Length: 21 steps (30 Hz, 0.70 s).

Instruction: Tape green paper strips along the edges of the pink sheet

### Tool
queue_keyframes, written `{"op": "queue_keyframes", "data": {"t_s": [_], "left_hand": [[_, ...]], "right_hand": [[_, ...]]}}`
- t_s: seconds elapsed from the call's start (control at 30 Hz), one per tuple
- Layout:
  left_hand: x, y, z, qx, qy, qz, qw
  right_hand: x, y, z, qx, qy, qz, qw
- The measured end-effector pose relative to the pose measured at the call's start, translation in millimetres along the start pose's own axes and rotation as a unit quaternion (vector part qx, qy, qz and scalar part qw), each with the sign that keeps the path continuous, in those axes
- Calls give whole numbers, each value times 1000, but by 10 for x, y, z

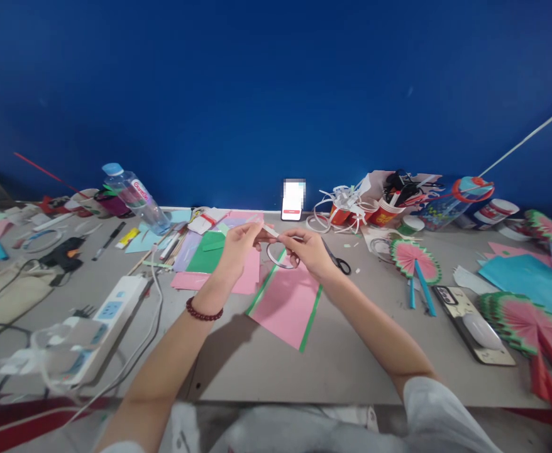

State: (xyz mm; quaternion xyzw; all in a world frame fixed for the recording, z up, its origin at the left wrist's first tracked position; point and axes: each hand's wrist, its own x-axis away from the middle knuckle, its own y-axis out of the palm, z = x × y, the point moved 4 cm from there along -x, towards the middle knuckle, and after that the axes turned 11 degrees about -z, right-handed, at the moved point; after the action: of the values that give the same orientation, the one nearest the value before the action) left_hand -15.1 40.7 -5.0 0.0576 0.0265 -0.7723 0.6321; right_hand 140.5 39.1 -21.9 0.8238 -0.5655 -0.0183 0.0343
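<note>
Seen from the head camera, a person at a cluttered tabletop [346, 365] holds a short white strip [271, 231], apparently tape, just above the far end of a pink sheet [288, 305] edged in green. The left hand [242, 244], beyond the sheet's left edge, has its thumb and fingers pinched together at one end of the strip; the right hand [307, 253], over the sheet's far right, grips the other end between thumb and fingertips, with almost no gap. A white ring [271, 260], probably the roll, shows over the sheet's far end; whether it hangs or rests there cannot be told.

The key relation appears to be strip to sheet: the sheet lies below the fingers and toward the wearer, its long axis pointing away and leaning right, while the strip runs crosswise above it. The right hand looks the nearer. Scissors [338, 262] lie right of the sheet's far end, coloured paper [250, 277] to its left, and a lit phone [292, 201] stands beyond it.
</note>
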Motion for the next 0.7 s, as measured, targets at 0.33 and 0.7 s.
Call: {"op": "queue_keyframes", "data": {"t_s": [0.33,0.7], "left_hand": [[-3,44,-19,-30,62,-17,997],[58,58,71,-96,75,32,992]], "right_hand": [[-2,14,-6,-45,11,-11,999],[46,18,-62,-20,-15,1,1000]]}}
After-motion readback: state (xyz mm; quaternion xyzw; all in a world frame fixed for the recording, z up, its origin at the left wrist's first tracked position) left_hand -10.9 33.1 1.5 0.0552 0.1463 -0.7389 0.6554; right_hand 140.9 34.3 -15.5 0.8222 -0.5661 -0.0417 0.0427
